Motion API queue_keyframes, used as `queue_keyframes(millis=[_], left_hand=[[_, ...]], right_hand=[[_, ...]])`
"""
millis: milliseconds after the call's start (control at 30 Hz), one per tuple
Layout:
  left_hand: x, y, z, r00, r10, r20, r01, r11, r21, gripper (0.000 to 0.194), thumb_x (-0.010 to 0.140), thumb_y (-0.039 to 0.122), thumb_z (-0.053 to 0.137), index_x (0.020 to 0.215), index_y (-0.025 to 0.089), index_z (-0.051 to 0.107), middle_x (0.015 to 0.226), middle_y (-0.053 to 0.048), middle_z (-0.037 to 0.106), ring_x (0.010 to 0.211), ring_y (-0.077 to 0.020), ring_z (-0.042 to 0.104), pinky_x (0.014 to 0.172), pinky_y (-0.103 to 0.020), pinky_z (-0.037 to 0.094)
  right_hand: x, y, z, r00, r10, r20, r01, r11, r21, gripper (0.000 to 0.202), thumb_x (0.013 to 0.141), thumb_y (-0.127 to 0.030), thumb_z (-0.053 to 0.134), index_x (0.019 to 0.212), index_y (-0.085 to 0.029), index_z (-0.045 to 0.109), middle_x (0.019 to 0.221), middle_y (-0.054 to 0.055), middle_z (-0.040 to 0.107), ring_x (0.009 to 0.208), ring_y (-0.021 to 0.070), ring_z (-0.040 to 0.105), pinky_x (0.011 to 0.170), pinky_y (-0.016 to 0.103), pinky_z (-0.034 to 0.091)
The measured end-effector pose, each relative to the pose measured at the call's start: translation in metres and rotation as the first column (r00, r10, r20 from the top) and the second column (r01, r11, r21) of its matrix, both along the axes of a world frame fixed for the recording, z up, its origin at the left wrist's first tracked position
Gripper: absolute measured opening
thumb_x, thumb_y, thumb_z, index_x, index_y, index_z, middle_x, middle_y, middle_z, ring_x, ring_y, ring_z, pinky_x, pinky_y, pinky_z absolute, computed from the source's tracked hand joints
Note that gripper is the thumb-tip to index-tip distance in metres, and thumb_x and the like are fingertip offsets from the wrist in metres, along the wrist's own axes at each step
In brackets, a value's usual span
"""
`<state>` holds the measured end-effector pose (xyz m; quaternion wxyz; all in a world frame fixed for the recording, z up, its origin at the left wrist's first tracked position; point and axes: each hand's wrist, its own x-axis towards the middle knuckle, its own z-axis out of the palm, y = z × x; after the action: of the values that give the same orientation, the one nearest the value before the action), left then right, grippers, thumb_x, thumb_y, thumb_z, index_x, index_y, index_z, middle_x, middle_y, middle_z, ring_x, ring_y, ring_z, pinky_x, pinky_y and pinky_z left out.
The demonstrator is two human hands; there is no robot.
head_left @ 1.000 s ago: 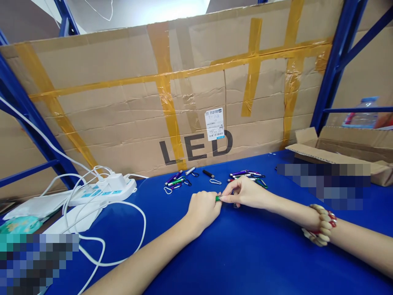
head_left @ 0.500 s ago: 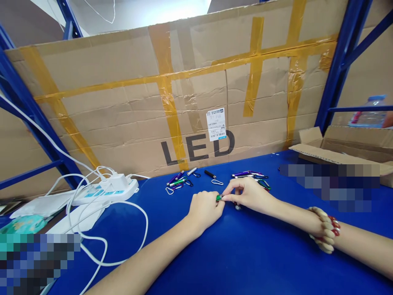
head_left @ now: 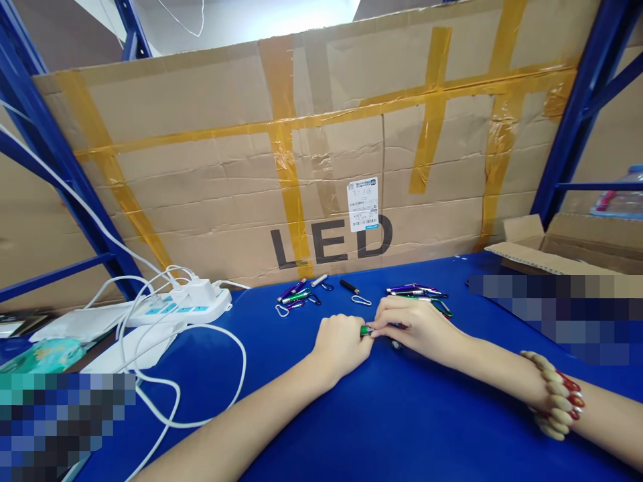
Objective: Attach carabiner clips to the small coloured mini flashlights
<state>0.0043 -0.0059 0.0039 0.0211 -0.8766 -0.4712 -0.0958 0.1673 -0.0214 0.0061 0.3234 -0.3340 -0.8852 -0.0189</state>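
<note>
My left hand is closed around a small green cylinder, whose end sticks out by the thumb. Thumb and fingers of my right hand pinch the silvery tip of that same cylinder. Behind my left hand lies a group of purple, green and pink pen-like tubes with carabiner clips. A black tube with a silver clip rests between the groups. More purple and green tubes lie just behind my right hand, partly hidden by it. A small dark item with a silvery end shows under my right hand.
A white power strip with looping white cables occupies the left of the blue table. A large taped cardboard sheet stands behind. An open cardboard box sits at the right, between blue metal posts.
The whole view has shifted, so things appear a little further right. Both hands keep hold of the green cylinder, with the right hand's fingers slightly more closed over its tip.
</note>
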Motion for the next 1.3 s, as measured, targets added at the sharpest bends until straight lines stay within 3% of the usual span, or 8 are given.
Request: queue_keyframes(millis=[200,1300], left_hand=[[-0.0008,0.0011,0.0001,0.999,-0.002,-0.041,0.001,1.000,-0.022,0.029,0.081,0.033,0.040,0.080,0.021,0.067,0.082,-0.007,0.069,0.079,-0.0255,0.064,0.066,-0.033,0.048],[-0.0016,0.0007,-0.0002,1.000,-0.011,-0.020,0.010,0.999,-0.030,0.028,0.078,0.034,0.044,0.084,0.022,0.068,0.083,-0.008,0.069,0.080,-0.0261,0.064,0.068,-0.034,0.049]], right_hand=[[-0.0015,0.0003,-0.0021,0.998,0.050,-0.033,-0.050,0.999,-0.004,0.026,0.084,-0.032,0.051,0.067,-0.016,0.062,0.067,0.003,0.060,0.064,0.0121,0.055,0.058,0.021,0.041],[-0.0057,-0.0026,-0.0041,0.999,-0.047,-0.025,0.043,0.986,-0.160,0.022,0.082,-0.032,0.054,0.066,-0.018,0.060,0.068,0.001,0.061,0.065,0.0124,0.056,0.060,0.022,0.040]])
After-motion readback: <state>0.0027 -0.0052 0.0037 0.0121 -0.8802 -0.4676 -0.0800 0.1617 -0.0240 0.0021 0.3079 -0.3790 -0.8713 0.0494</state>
